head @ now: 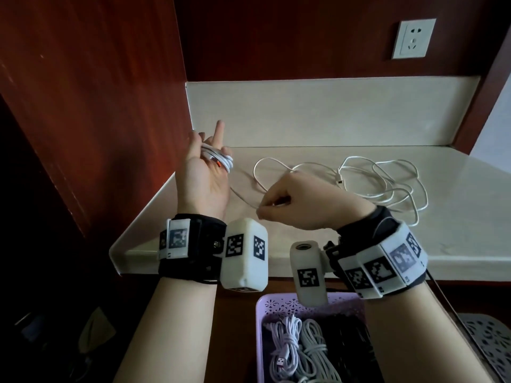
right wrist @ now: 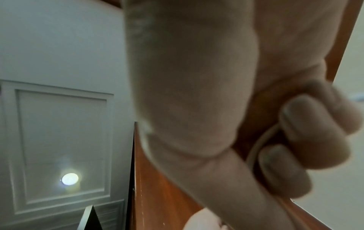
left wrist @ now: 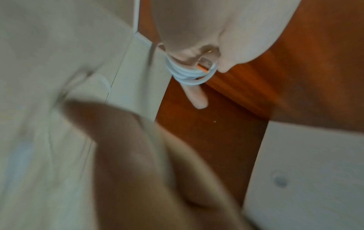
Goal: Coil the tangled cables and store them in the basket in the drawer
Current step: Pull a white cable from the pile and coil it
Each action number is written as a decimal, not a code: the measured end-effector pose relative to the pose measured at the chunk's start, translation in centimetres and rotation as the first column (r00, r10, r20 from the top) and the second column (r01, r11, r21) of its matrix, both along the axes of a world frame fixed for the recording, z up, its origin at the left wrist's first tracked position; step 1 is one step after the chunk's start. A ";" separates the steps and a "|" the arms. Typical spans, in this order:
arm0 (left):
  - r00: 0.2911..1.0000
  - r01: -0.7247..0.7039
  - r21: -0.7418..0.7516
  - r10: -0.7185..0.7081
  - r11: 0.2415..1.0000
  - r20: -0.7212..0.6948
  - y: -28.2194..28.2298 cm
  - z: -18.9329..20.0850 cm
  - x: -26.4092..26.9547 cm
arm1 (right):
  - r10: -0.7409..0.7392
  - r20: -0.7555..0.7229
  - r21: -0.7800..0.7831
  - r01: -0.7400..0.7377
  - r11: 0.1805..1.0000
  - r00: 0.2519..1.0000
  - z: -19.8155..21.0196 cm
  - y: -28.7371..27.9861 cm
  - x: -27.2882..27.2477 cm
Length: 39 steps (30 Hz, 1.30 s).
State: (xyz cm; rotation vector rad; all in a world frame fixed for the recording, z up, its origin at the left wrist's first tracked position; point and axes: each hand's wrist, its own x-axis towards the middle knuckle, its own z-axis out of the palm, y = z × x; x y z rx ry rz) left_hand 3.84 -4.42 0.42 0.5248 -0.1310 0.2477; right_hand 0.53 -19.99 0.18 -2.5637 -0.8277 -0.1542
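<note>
Pale countertop [head: 318, 239] is strewn with a loose white cable [head: 387, 183] — several turns are wound round the raised left hand [head: 206, 175], one finger outstretched. A strand is pinched by the clenched right hand [head: 304, 203] — lilac basket [head: 261, 322] below, already holding coiled cables.

Left hand [head: 204, 172] raised palm-up, right hand [head: 298, 203] pinching

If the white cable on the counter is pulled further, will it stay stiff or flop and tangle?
The white cable lies in loose overlapping loops, so it is probably floppy and may snag on itself. It looks thin, likely light enough to drag across the counter. The right hand pinches it; turns sit around the left hand fingers.
</note>
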 end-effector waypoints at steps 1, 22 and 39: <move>0.998 -0.052 0.119 0.056 0.991 -0.025 -0.2 -0.3 0.2 | 0.030 0.013 0.026 -0.030 0.999 0.999 0.3 -0.1 -0.3; 0.878 0.235 0.960 -0.457 0.150 -0.144 -1.5 -0.4 -2.9 | -0.292 0.435 0.489 0.050 0.871 0.852 1.0 -4.5 1.9; 0.740 0.262 0.960 -0.616 -0.103 -0.268 0.5 -0.4 -3.5 | 0.324 -0.116 0.325 -0.273 0.906 0.939 1.8 -4.0 -0.8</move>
